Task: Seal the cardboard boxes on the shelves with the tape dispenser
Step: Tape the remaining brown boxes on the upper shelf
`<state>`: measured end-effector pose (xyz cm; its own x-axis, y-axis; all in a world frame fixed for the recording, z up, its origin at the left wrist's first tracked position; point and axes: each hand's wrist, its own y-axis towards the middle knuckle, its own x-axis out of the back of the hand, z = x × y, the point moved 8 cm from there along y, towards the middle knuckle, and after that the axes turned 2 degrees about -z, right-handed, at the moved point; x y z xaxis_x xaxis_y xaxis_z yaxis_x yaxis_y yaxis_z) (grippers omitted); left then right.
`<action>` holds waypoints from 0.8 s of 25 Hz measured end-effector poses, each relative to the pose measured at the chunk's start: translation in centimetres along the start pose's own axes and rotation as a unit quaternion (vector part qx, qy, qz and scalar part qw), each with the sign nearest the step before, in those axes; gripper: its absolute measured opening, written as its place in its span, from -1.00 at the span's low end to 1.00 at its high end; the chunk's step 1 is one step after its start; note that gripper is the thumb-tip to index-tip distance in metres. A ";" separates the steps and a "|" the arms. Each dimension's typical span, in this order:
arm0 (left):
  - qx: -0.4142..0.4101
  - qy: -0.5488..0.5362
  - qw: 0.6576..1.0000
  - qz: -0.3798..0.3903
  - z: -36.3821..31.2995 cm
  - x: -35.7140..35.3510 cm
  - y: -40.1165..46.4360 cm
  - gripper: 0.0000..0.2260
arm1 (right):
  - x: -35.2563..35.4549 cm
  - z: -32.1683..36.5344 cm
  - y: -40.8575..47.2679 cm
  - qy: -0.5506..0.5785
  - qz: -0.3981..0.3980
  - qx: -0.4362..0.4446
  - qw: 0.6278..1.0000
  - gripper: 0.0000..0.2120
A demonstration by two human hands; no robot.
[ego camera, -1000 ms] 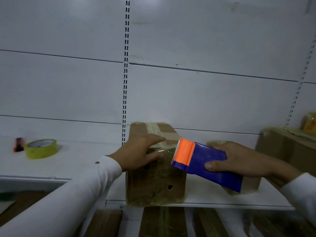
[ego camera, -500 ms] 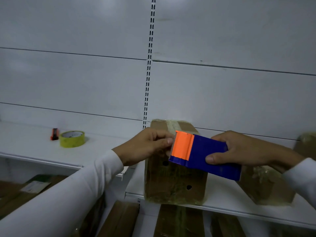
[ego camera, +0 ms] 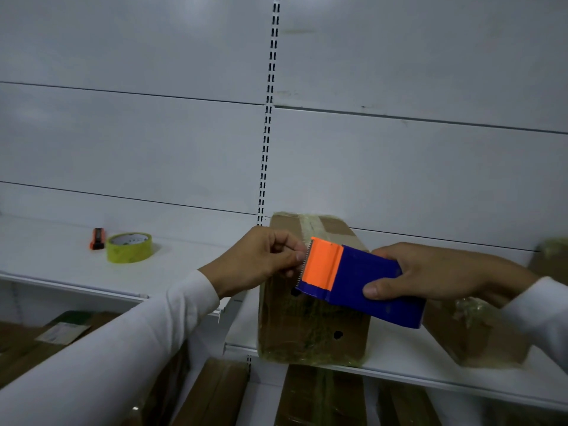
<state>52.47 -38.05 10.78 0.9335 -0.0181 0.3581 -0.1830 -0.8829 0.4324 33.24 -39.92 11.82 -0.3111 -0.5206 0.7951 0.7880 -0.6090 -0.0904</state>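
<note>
The right hand (ego camera: pixel 436 273) grips the tape dispenser (ego camera: pixel 359 279) before the box (ego camera: pixel 313 290); the left hand (ego camera: pixel 261 261) pinches at its toothed edge, likely freeing tape.

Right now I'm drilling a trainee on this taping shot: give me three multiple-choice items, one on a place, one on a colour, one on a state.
1. Where is the yellow tape roll?
A. on the box
B. on the left shelf
C. in the right hand

2. What colour is the dispenser's toothed end?
A. orange
B. green
C. white

3. What is the left hand doing?
A. lying flat on the shelf
B. gripping the roll
C. pinching at the dispenser's teeth

Answers:
1 B, the tape roll sits on the left shelf beside a small orange tool.
2 A, the dispenser in the right hand is blue with an orange end.
3 C, the left hand has curled fingers at the teeth, in front of the box.
</note>
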 end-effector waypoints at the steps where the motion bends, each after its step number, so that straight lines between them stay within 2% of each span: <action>1: -0.001 0.007 1.000 -0.007 -0.2 0.3 0.0 -0.92 | 0.0 0.2 0.0 0.001 0.001 0.000 1.000 -0.67; 6: -0.013 0.037 0.998 -0.057 -1.0 3.7 -0.3 -0.91 | 2.4 1.4 -0.5 -0.053 0.008 -0.013 0.999 -0.66; 9: 0.005 0.040 0.994 -0.103 0.4 7.2 -1.5 -0.90 | 4.3 0.6 -1.5 -0.072 0.013 -0.062 0.995 -0.58; 13: 0.050 0.044 0.990 -0.121 3.5 7.0 -2.4 -0.90 | 5.1 -0.9 -1.5 -0.093 0.016 -0.113 0.989 -0.60; 20: 0.082 0.074 0.983 -0.147 6.1 7.0 -1.3 -0.89 | 5.4 -0.8 0.3 -0.105 0.000 -0.141 0.985 -0.52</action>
<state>61.12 -39.94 7.65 0.8818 0.3062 0.3587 0.1511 -0.9039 0.4002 31.35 -43.37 15.60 -0.1719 -0.4038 0.8986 0.6005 -0.7660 -0.2294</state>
